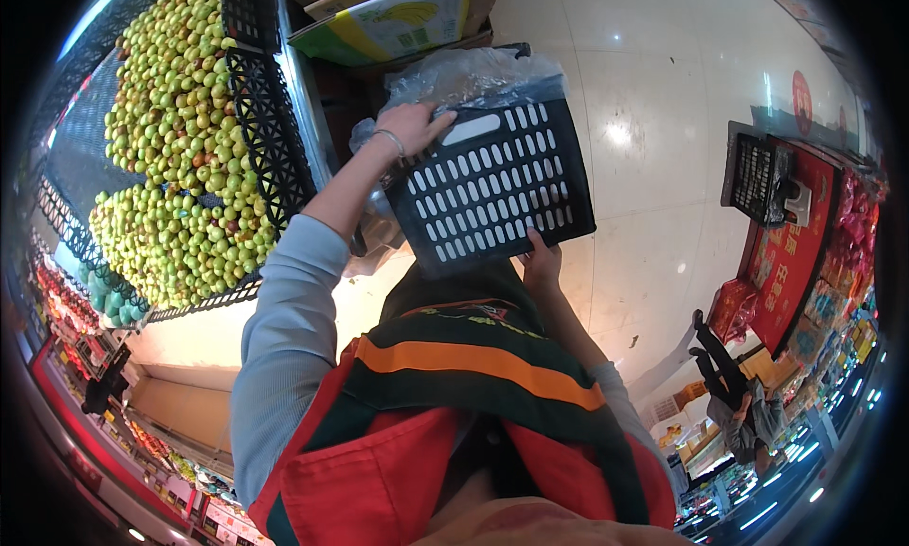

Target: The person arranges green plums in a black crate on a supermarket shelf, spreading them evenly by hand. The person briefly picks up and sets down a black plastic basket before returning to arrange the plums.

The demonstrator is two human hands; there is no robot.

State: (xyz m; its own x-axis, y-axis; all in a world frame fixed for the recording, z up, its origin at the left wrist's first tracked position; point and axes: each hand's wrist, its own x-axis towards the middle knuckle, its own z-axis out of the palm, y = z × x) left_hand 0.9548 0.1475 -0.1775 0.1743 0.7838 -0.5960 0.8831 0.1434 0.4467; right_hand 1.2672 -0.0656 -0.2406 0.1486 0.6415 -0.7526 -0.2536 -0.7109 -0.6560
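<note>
A black slatted plastic crate (490,184) is tilted in front of my body, its slotted face turned towards me. My left hand (413,130) grips its upper left edge by the handle opening, and a thin bracelet circles that wrist. Under the lower right edge is my right hand (542,262), its thumb pressed on the slats. Crumpled clear plastic film (476,77) lies over the crate's far side. What the crate holds is hidden.
Green jujube-like fruit (184,155) fills a display at left, edged by black lattice crates (270,120). Cardboard boxes (398,20) stand beyond. A red-sided stand (792,255) with another black crate (751,176) is at right. A person (738,404) stands in the right background on the tiled floor.
</note>
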